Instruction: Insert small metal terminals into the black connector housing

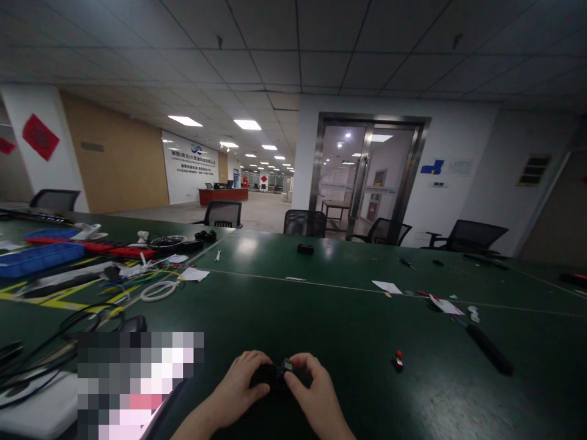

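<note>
Low in the middle of the view, my left hand [238,386] is closed round a small black object [274,376] just above the green table. Opposite it, my right hand [317,391] pinches a small grey piece [287,365] between thumb and fingers, at the right end of the black object. The piece and the object touch or overlap; I cannot tell whether they are joined. Fingers and dim light hide most of both. To the right of my hands, a small red-and-silver item [398,361] lies on the table.
A pixelated screen [151,382] and a white box [39,406] sit at left, near black cables [68,327]. Beyond are blue trays [43,260], coiled white tubing [159,291] and a wrench [218,256]. A black-handled tool [488,348] lies right; a black block [305,249] stands ahead.
</note>
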The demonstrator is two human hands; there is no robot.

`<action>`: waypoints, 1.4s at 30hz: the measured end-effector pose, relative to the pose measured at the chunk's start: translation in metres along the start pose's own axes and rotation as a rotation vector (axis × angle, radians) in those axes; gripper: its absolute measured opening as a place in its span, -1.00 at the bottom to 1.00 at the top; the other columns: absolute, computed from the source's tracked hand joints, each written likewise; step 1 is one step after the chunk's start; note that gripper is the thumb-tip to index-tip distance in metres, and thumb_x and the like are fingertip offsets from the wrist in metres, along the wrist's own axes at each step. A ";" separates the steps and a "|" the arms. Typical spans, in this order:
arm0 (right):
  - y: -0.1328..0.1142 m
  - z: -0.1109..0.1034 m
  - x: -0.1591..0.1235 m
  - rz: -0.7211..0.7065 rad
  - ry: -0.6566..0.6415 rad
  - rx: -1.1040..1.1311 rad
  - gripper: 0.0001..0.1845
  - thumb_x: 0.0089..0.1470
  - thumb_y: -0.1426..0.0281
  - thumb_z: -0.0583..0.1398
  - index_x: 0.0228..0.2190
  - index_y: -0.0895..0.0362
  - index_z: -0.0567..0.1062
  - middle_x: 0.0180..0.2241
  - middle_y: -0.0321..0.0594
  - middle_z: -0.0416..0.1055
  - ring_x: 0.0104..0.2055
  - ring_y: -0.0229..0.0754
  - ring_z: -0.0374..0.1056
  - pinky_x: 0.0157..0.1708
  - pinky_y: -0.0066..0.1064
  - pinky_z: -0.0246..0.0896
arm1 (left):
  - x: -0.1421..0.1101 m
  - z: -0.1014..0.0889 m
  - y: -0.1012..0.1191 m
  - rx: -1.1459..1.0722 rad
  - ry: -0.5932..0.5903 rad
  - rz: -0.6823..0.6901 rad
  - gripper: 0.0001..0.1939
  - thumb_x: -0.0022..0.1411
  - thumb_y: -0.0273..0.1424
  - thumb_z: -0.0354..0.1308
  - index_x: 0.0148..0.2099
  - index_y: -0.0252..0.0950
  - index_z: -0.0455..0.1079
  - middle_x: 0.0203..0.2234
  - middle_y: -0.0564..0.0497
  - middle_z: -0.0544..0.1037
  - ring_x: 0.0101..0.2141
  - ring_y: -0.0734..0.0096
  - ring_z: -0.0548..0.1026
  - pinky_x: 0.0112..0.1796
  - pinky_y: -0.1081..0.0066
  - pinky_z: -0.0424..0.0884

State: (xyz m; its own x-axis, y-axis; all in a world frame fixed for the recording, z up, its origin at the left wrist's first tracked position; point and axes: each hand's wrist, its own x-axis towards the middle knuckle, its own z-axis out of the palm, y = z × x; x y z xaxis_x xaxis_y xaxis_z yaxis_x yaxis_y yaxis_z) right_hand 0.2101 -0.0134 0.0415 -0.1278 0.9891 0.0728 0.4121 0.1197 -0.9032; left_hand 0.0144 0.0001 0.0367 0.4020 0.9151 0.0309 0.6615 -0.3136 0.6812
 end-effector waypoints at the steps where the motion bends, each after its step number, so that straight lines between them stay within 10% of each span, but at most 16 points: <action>1: -0.001 -0.001 0.000 0.003 0.001 0.017 -0.79 -0.05 0.29 0.15 -0.30 0.03 0.46 -0.27 -0.28 0.43 -0.16 -0.11 0.32 -0.11 -0.30 0.15 | 0.000 0.000 0.000 0.001 -0.004 0.001 -0.66 0.04 -0.43 0.10 -0.07 -0.16 0.31 -0.07 0.02 0.39 -0.02 0.23 0.26 0.01 0.28 0.13; 42: 0.033 -0.015 0.015 -0.001 0.367 0.475 -0.53 -0.02 0.11 0.15 -0.11 0.10 0.37 -0.12 -0.14 0.41 -0.02 -0.05 0.29 -0.08 -0.24 0.23 | -0.001 0.000 -0.005 -0.018 0.012 0.024 -0.68 0.11 -0.38 0.09 -0.05 -0.17 0.31 -0.08 0.02 0.40 -0.04 0.24 0.29 0.01 0.28 0.14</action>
State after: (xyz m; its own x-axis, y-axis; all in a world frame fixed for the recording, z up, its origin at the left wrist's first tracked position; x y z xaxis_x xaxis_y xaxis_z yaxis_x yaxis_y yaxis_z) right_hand 0.2350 0.0070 0.0190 0.2270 0.9639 0.1389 -0.0465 0.1532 -0.9871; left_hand 0.0108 0.0006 0.0338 0.4100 0.9103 0.0566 0.6402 -0.3314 0.6931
